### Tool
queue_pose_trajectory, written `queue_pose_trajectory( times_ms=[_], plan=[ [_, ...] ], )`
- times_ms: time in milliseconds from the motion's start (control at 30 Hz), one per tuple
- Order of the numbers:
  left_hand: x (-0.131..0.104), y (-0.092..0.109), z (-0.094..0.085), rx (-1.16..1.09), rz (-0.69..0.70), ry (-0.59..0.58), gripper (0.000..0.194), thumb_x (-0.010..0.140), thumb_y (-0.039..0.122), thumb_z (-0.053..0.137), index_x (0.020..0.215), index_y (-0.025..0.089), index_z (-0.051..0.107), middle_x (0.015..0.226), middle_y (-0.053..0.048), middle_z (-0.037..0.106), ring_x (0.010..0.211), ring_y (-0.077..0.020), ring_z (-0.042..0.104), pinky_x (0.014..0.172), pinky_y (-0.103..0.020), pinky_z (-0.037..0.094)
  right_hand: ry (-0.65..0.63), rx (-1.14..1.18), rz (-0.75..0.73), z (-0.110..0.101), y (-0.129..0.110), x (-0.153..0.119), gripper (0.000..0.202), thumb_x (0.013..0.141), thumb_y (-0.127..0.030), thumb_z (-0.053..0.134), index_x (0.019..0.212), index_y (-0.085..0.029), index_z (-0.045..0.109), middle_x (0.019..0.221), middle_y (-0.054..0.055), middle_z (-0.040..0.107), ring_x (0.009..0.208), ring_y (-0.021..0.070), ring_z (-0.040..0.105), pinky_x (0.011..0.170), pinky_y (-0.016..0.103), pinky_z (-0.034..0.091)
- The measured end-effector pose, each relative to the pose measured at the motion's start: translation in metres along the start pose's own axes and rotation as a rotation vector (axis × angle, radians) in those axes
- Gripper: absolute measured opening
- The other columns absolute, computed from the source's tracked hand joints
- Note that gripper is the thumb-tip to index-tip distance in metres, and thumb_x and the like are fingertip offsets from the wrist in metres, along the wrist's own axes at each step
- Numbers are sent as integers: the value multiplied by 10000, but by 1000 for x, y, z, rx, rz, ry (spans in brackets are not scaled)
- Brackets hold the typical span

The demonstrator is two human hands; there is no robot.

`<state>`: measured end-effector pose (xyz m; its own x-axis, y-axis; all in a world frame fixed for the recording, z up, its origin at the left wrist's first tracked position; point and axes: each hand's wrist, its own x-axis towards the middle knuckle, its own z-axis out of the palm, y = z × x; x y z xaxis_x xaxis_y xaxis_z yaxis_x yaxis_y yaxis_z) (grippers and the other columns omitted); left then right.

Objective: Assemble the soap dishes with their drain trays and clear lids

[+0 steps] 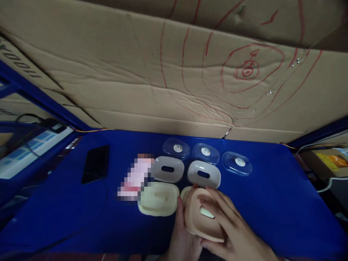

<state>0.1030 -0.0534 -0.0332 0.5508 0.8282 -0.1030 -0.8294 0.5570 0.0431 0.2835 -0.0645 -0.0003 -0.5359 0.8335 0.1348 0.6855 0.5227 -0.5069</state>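
Note:
Close to me, my left hand [182, 232] and my right hand [231, 223] hold a peach-beige soap dish tray [197, 210], rounded and rectangular, tilted. My left thumb lies along its left side with the palm beneath. The right fingers reach over its top and the right thumb is at its near edge. Through its oval slot something pale cream shows. Just behind it, part of a cream dish [185, 193] is visible, the rest hidden. Left of my hands sits another cream dish [160, 199]. Beyond are two whitish slotted trays [174, 162] [210, 168].
Three clear lids [182, 151] [210, 157] [236, 169] with round stickers lie at the back of the blue table [272, 203]. A pixelated pink item [136, 177] and a black tablet-like object [95, 163] lie left. Cardboard [130, 79] walls the far side.

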Motion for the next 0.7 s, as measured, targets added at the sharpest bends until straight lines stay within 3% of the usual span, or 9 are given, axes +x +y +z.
queue_pose_trajectory(
  times_ms=[100, 200, 367, 433, 533, 600, 700],
  plan=[
    [1, 1, -1, -10, -14, -7, 579, 1012, 661, 340, 1409, 350, 626, 1537, 44, 577, 1509, -244, 412, 1301, -409, 140, 174, 134, 52, -2, 6, -9, 670, 988, -573, 555, 1552, -243, 413, 1681, 132, 296, 1510, 344, 380, 1160, 453, 447],
    [-3, 4, -8, -7, -12, 16, 536, 1022, 626, 353, 1405, 369, 626, 1531, 61, 579, 1488, -241, 447, 1299, -430, 166, 256, 44, 91, -14, 37, -24, 642, 967, -544, 602, 1519, -246, 468, 1674, 145, 298, 1493, 381, 394, 1143, 497, 450],
    [-15, 11, -11, 22, -19, 67, 517, 994, 644, 410, 1369, 385, 653, 1507, -7, 613, 1491, -294, 439, 1284, -535, 170, 135, -317, 139, -28, 109, -44, 613, 926, -424, 689, 1495, -293, 503, 1608, 136, 425, 1438, 373, 466, 1097, 556, 456],
    [-16, 10, -9, 25, -29, 85, 500, 993, 639, 425, 1368, 396, 649, 1507, -1, 612, 1500, -283, 426, 1286, -524, 169, 92, -352, 129, -29, 120, -45, 639, 942, -445, 664, 1529, -298, 458, 1623, 136, 408, 1475, 382, 416, 1139, 616, 386],
    [-12, 1, -5, 30, -49, 99, 477, 991, 623, 457, 1380, 409, 634, 1524, 14, 595, 1529, -273, 375, 1287, -513, 179, 148, -279, 116, -23, 94, -41, 823, 920, -631, 627, 1598, -257, 351, 1689, 161, 266, 1549, 435, 241, 1191, 694, 250],
    [-9, -7, -5, 38, -56, 114, 480, 972, 631, 497, 1376, 412, 637, 1514, 8, 608, 1529, -282, 374, 1282, -517, 203, 117, -192, 85, -14, 59, -38, 1002, 849, -773, 614, 1623, -216, 306, 1712, 171, 189, 1553, 444, 222, 1198, 638, 301],
    [-9, -11, -11, 85, -49, 166, 480, 936, 631, 574, 1358, 417, 652, 1470, -4, 650, 1480, -295, 456, 1270, -515, 260, -23, -198, 28, 0, 19, -42, 935, 853, -664, 700, 1615, -256, 342, 1713, 117, 219, 1520, 387, 343, 1148, 483, 443]
  ],
)
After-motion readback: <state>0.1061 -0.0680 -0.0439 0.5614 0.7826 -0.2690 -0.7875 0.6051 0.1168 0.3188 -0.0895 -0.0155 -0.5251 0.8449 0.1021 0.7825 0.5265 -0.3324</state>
